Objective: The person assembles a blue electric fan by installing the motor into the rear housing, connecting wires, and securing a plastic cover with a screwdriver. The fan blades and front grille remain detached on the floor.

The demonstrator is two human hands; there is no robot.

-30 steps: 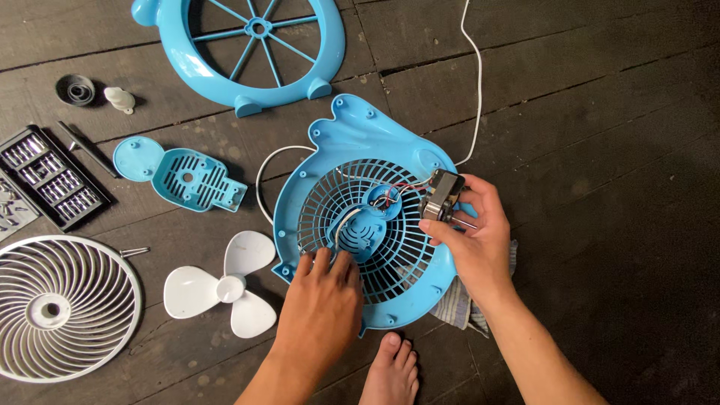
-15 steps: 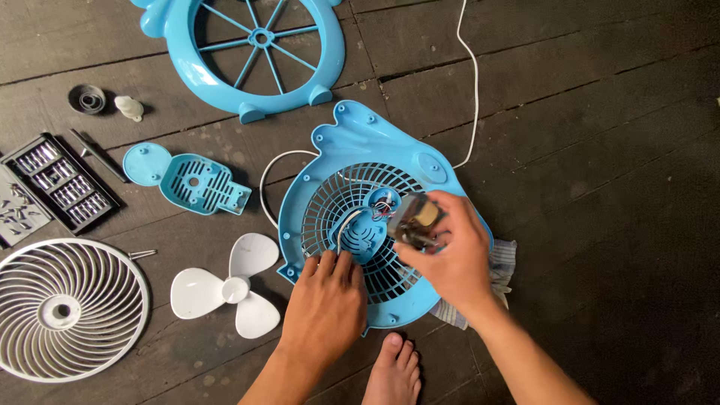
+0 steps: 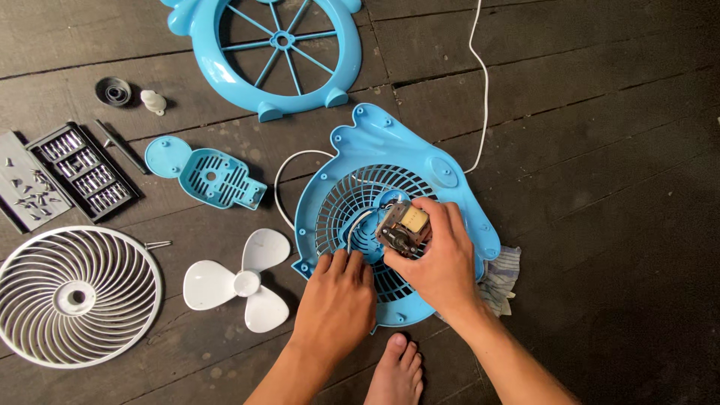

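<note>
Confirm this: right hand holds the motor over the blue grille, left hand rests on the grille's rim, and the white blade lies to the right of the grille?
Not quite. The head view shows the white blade lying left of the grille, not right. The rest stands: right hand holds the motor over it, left hand on its rim.

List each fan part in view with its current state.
Motor: held in right hand over the grille centre.
Rear housing: flat on floor, left hand resting on it.
Front frame: detached.
Blade: off.
White grille: removed.
</note>
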